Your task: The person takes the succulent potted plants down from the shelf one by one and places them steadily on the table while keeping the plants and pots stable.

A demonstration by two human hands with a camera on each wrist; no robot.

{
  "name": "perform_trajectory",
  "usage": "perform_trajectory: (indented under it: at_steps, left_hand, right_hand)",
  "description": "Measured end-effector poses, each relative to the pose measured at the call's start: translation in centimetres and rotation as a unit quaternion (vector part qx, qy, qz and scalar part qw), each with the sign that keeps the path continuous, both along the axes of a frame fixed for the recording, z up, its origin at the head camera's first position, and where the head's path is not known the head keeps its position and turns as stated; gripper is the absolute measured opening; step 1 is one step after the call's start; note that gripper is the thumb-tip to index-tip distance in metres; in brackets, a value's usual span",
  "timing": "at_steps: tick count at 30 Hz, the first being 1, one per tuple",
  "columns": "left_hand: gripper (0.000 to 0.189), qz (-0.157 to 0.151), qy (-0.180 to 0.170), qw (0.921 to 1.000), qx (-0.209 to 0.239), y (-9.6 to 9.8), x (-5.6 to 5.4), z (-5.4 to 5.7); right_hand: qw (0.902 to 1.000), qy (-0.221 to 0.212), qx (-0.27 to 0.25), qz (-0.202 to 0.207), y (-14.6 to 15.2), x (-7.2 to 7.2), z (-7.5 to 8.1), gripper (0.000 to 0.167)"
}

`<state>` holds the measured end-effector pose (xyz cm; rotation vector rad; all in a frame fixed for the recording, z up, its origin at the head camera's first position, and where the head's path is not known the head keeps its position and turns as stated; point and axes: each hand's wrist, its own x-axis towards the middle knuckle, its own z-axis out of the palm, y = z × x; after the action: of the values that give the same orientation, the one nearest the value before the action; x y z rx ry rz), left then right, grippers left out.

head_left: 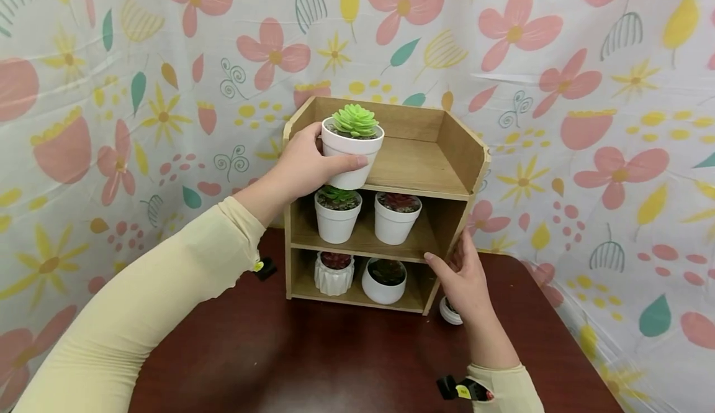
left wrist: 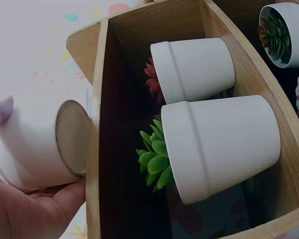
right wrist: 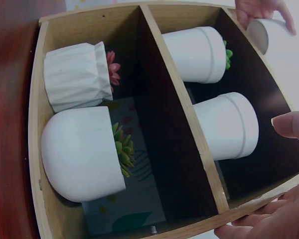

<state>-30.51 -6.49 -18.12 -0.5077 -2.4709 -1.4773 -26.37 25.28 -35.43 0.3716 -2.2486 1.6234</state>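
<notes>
My left hand [head_left: 310,161] grips a white pot with a bright green succulent [head_left: 353,146], thumb across its front, at the front left of the wooden shelf's top tier [head_left: 419,161]. In the left wrist view the pot's round base [left wrist: 74,138] shows beside the top board's edge. My right hand [head_left: 465,279] holds the shelf's right side panel, its thumb at the front edge and its fingers behind. On the middle tier stand a white pot with a green plant [head_left: 338,217] and one with a red plant [head_left: 397,219].
Below, the bottom tier holds a ridged white pot [head_left: 334,276] and a rounded white pot [head_left: 384,284]. Another small white pot [head_left: 450,311] stands on the dark red table [head_left: 313,357] by the shelf's right side, partly behind my right hand. A flower-print curtain [head_left: 519,77] hangs behind.
</notes>
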Motion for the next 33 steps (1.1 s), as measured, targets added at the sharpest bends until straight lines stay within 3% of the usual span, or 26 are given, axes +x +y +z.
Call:
perform_trajectory:
  at_steps: [5, 14, 25, 33]
  left_hand:
    - [0.078, -0.025, 0.012, 0.9995, 0.015, -0.3, 0.7, 0.1]
    - [0.074, -0.059, 0.019, 0.9974, 0.037, -2.0, 1.9, -0.6]
    - [0.071, -0.076, 0.015, 0.996, 0.045, -5.1, 3.5, -3.0]
    - [0.075, -0.059, -0.009, 0.9972, 0.044, -7.2, 4.0, -4.9]
  right_hand:
    - [0.9994, 0.032, -0.01, 0.01, 0.0, -0.1, -0.2, 0.096]
    - [0.9994, 0.034, -0.008, 0.009, 0.1, -0.3, -0.4, 0.097]
    - [0.999, 0.041, 0.019, 0.002, 0.2, -0.5, 0.0, 0.093]
    - [0.9992, 0.033, 0.021, 0.005, 0.2, -0.5, -0.3, 0.094]
